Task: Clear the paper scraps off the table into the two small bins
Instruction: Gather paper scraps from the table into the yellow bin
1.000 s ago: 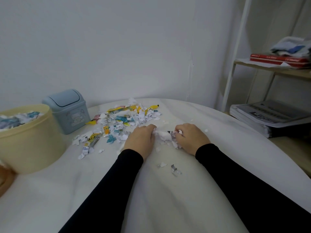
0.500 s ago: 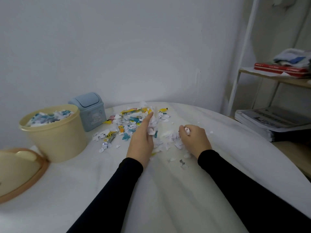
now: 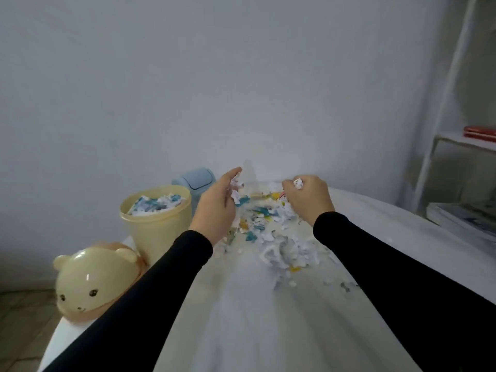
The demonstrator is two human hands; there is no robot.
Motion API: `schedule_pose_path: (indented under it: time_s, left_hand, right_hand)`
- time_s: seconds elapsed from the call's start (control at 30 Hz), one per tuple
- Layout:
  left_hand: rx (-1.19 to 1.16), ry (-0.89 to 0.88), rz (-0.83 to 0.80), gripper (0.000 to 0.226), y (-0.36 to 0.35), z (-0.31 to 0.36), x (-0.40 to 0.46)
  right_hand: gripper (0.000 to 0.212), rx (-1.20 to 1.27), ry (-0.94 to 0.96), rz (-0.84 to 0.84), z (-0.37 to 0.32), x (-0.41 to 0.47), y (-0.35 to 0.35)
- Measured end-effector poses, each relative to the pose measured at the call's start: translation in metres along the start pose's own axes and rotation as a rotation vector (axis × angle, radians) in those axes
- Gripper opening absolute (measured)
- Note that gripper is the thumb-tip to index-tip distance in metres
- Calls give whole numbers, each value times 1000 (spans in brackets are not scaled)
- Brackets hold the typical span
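paper scraps | both hands lifted since earlier | left hand, right hand clutching scraps

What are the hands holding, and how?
Both hold paper scraps. The left hand pinches some at its fingertips; the right hand has a crumpled wad bunched in its closed fist.

— Where are the paper scraps found?
— Torn white, blue and yellow pieces are strewn mid-table, with a white heap nearest.
— And the bins?
— A cream bin, open and filled with scraps, is set at left; a pale blue lidded bin is seen behind it.
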State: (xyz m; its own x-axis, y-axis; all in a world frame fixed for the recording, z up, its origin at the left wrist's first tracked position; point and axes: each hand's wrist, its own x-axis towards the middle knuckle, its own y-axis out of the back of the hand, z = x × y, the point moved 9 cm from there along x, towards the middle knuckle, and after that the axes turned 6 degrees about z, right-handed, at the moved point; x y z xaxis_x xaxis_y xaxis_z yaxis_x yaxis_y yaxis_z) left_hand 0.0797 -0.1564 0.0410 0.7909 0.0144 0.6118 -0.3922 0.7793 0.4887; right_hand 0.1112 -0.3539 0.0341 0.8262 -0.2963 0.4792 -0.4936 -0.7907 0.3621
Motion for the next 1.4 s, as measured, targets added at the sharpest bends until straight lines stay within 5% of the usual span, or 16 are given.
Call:
schedule_pose_path:
  time_s: [0.67, 0.8, 1.0, 1.17, 1.4]
  left_hand:
    - [21, 125, 271, 59, 125, -89, 61]
    - [34, 117, 262, 54, 129, -92, 61]
    - [-23, 196, 217, 30, 127, -114, 43]
    - [59, 260, 223, 23, 125, -123, 44]
    - [55, 350, 195, 20, 122, -133, 42]
  right_hand:
    - [26, 685, -252, 5, -131, 12, -180]
    - [28, 637, -227, -2, -132, 9, -194]
    - [28, 387, 84, -231, -145, -12, -222]
    - [31, 216, 138, -363, -144, -18, -236]
    - [27, 120, 234, -374, -143, -29, -230]
